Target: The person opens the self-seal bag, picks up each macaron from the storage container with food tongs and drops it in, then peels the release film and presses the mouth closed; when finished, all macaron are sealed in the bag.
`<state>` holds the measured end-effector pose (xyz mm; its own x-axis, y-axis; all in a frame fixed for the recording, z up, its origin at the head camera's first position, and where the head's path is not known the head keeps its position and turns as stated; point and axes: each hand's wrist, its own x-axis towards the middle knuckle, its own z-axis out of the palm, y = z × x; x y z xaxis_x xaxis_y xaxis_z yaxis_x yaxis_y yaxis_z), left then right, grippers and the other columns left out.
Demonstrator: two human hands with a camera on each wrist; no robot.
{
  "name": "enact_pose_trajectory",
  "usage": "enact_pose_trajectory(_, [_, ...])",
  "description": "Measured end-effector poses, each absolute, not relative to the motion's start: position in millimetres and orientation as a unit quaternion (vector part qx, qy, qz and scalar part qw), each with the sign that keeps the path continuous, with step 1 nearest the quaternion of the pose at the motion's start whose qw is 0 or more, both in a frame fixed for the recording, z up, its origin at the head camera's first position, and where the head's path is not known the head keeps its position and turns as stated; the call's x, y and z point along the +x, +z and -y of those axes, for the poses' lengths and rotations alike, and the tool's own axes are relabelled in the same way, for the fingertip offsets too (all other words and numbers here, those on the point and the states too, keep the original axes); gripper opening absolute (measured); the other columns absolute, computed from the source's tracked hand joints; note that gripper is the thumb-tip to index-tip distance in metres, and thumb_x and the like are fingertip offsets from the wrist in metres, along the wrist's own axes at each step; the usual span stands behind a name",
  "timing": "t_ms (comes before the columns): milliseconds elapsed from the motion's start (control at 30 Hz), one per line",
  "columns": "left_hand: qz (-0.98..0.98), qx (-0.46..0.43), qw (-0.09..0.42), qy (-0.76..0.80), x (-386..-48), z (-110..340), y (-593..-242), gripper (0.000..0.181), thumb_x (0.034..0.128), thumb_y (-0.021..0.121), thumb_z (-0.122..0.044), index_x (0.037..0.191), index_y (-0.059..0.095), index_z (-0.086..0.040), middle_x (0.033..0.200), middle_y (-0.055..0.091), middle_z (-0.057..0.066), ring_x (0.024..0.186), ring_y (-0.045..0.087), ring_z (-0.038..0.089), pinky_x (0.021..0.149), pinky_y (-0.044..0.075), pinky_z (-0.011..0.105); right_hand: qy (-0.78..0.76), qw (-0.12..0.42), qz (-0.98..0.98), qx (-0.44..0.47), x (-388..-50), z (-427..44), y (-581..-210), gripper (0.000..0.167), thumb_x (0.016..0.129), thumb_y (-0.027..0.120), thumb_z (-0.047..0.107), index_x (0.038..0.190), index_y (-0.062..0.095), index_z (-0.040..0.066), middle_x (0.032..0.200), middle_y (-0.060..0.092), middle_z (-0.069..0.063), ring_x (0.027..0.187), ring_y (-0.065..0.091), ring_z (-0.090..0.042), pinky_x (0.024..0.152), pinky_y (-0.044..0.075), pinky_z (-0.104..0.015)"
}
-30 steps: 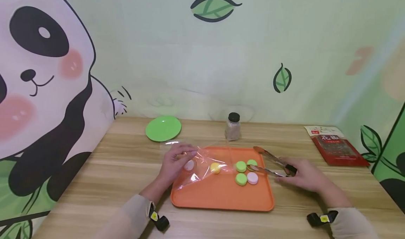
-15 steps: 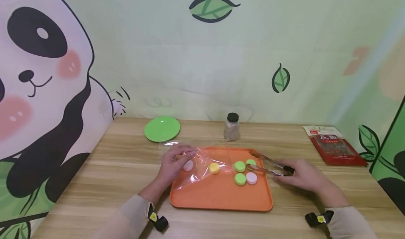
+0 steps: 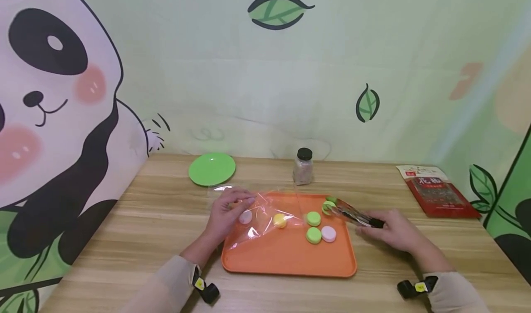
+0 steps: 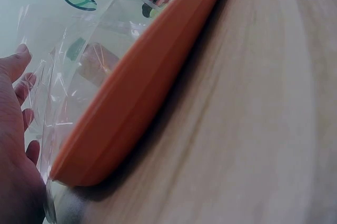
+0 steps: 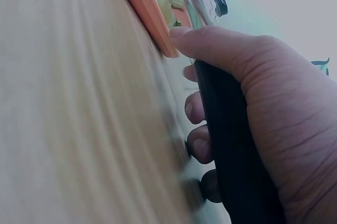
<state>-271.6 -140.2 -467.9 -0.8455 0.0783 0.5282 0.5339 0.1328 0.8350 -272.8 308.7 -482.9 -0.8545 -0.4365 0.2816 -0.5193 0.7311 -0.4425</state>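
In the head view my right hand (image 3: pixel 392 230) grips metal tongs (image 3: pixel 352 214) by their dark handles. The tongs' arms are close together, their tips at a green macaron (image 3: pixel 327 208) near the back right corner of an orange tray (image 3: pixel 290 262). Two more green macarons (image 3: pixel 314 235) and a pale pink one (image 3: pixel 328 234) lie just in front. My left hand (image 3: pixel 226 214) holds a clear plastic bag (image 3: pixel 265 211) that spreads over the tray's left part. Through the film show a yellow macaron (image 3: pixel 280 221) and a whitish one (image 3: pixel 245 217); I cannot tell whether these are inside it.
Behind the tray are a green plate (image 3: pixel 212 169) at the left and a black-lidded jar (image 3: pixel 303 168) near the middle. A red packet (image 3: pixel 439 195) lies on the wooden table (image 3: pixel 157 221) to the right. A printed cloth hangs as the back wall.
My right hand has squeezed the tongs, whose arms were spread apart, at the back green macaron, which now sits slightly farther back. The left hand and the bag have stayed nearly still.
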Motion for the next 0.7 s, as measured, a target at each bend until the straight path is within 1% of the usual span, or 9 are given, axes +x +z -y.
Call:
enact_pose_trajectory(133, [0.728, -0.208, 0.181, -0.628, -272.0, 139.2, -468.4, 0.010, 0.0876, 0.073, 0.002, 0.097, 0.074, 0.005, 0.106, 0.069, 0.021, 0.106, 0.058, 0.019, 0.088, 0.043, 0.053, 0.264, 0.068, 0.932, 0.240, -272.2, -309.4, -484.2, 0.040, 0.088, 0.076, 0.046, 0.119, 0.075, 0.019, 0.112, 0.074, 0.003, 0.101, 0.067, -0.014, 0.084, 0.056, -0.043])
enact_pose_trajectory(267, [0.727, -0.211, 0.172, -0.631, -272.0, 139.6, -468.1, 0.010, 0.0883, 0.073, 0.001, 0.098, 0.074, 0.005, 0.107, 0.069, 0.021, 0.106, 0.058, 0.018, 0.089, 0.043, 0.054, 0.265, 0.068, 0.932, 0.239, -271.6, -309.1, -483.7, 0.039, 0.088, 0.077, 0.045, 0.118, 0.075, 0.020, 0.111, 0.074, 0.004, 0.102, 0.067, -0.015, 0.085, 0.055, -0.044])
enact_pose_trajectory(333, [0.728, -0.213, 0.170, -0.630, -271.9, 139.8, -468.1, 0.010, 0.0885, 0.073, 0.001, 0.098, 0.074, 0.004, 0.107, 0.069, 0.021, 0.107, 0.058, 0.018, 0.091, 0.043, 0.050, 0.263, 0.070, 0.932, 0.240, -271.4, -309.1, -483.5, 0.038, 0.088, 0.077, 0.044, 0.117, 0.076, 0.020, 0.111, 0.074, 0.004, 0.101, 0.067, -0.015, 0.084, 0.056, -0.043])
enact_pose_trajectory(533, [0.729, -0.210, 0.173, -0.628, -271.1, 140.4, -467.4, 0.010, 0.0883, 0.073, 0.001, 0.097, 0.075, 0.004, 0.106, 0.070, 0.020, 0.108, 0.058, 0.019, 0.095, 0.042, 0.028, 0.261, 0.073, 0.932, 0.240, -271.6, -308.5, -483.8, 0.040, 0.088, 0.077, 0.043, 0.119, 0.075, 0.017, 0.112, 0.074, 0.001, 0.098, 0.066, -0.013, 0.082, 0.056, -0.041])
enact_pose_trajectory(700, [0.732, -0.208, 0.173, -0.625, -270.4, 140.7, -466.2, 0.010, 0.0884, 0.074, 0.001, 0.098, 0.075, 0.004, 0.105, 0.070, 0.019, 0.108, 0.058, 0.018, 0.095, 0.042, 0.027, 0.262, 0.077, 0.932, 0.239, -270.5, -307.2, -484.5, 0.041, 0.088, 0.077, 0.042, 0.119, 0.075, 0.015, 0.111, 0.074, -0.001, 0.095, 0.065, -0.012, 0.080, 0.056, -0.039])
